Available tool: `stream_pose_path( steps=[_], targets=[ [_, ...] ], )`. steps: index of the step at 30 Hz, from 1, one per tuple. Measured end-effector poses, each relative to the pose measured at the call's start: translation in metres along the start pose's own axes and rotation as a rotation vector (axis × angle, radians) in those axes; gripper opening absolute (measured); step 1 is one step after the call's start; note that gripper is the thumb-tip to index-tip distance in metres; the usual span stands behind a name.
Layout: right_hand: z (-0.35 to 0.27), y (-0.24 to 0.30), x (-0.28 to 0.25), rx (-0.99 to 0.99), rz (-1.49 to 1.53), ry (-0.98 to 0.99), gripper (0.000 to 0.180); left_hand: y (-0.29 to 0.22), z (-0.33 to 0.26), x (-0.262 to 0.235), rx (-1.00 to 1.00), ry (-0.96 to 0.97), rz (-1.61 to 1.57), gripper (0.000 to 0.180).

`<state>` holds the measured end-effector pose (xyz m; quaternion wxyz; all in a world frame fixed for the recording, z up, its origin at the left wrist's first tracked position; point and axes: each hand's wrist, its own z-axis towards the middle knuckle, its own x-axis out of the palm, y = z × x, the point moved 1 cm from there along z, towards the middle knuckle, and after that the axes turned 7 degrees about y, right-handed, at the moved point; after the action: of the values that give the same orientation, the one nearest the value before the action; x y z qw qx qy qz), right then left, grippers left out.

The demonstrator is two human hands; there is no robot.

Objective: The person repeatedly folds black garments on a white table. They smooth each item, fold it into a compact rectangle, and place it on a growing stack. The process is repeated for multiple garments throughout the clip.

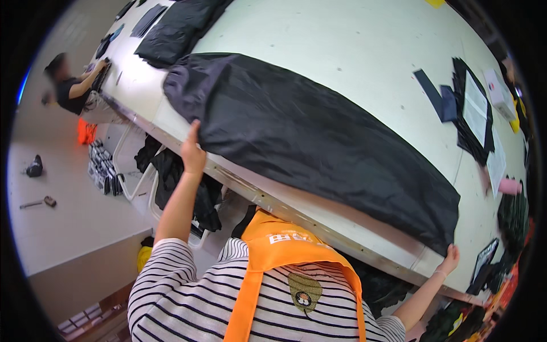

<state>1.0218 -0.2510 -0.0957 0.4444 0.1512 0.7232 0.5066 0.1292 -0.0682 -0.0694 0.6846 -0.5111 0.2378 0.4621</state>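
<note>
A long piece of black fabric (307, 137) lies spread over the white table (353, 54), bunched and creased at its left end. Its near edge hangs slightly bowed along the table's front. My left hand (194, 153) is closed on that near edge, close to the bunched end, with the thumb or a finger pointing up over the cloth. At the far right corner of the fabric, my right hand (449, 260) pinches the tip. Between both hands the cloth is stretched out, with small wrinkles across its surface.
A folded black fabric stack (176, 34) sits at the back left. On the right lie dark cut pieces with a paper sheet (474, 108), a white box (499, 94) and a pink roll (510, 186). Below the table edge, a white-framed bin (162, 188) holds black cloth. Another person (74, 91) works far left.
</note>
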Motion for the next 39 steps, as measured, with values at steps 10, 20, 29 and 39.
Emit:
stream_pose_path(
  steps=[10, 20, 29, 39],
  targets=[
    [-0.061, 0.132, 0.258, -0.477, -0.753, 0.079, 0.035, 0.144, 0.101, -0.057, -0.163, -0.031, 0.133, 0.058],
    [-0.232, 0.295, 0.636, -0.746, -0.646, 1.097, 0.03, 0.224, 0.307, 0.013, -0.43, 0.606, -0.266, 0.077],
    [-0.244, 0.348, 0.657, -0.242, -0.499, 1.574, 0.029, 0.243, 0.329, -0.024, -0.387, 1.052, -0.992, 0.049],
    [-0.378, 0.316, 0.651, -1.009, -0.629, 0.742, 0.055, 0.265, 0.277, -0.012, -0.987, 1.095, -1.015, 0.049]
  ],
)
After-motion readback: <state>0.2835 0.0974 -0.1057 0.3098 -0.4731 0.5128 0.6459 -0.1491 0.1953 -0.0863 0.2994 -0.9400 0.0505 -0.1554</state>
